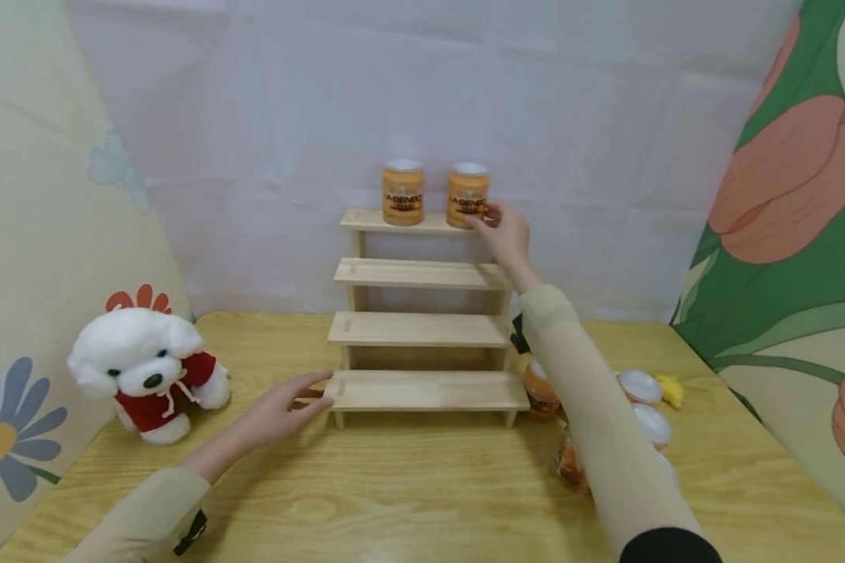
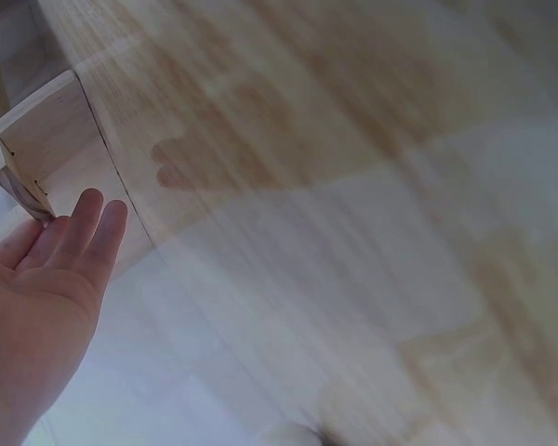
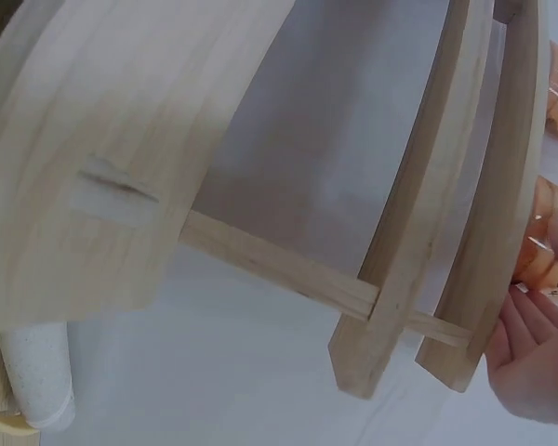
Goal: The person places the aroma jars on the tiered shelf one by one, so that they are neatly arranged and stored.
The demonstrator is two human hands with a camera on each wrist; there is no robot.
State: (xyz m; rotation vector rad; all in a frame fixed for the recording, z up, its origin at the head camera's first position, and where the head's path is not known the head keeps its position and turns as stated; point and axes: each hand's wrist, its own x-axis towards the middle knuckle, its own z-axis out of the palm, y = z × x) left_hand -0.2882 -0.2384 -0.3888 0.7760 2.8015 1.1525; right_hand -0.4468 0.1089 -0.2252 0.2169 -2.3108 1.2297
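A four-step wooden display rack (image 1: 422,328) stands on the table. My right hand (image 1: 508,234) grips an orange jar (image 1: 467,191) with a pale lid at the right part of the top step, thumb in front and fingers at its right side. In the right wrist view this hand (image 3: 539,358) is partly cut off at the edge, by the jar (image 3: 542,242). A matching jar (image 1: 403,191) stands to its left on the same step. My left hand (image 1: 285,407) holds the left end of the bottom step; the left wrist view shows the thumb and fingers (image 2: 79,232) about its corner.
Several more orange jars (image 1: 541,391) stand on the table right of the rack, partly hidden by my right sleeve. A small yellow object (image 1: 670,390) lies beyond them. At the left sits a white plush dog (image 1: 144,367) in red. A white cloth (image 1: 570,117) hangs behind.
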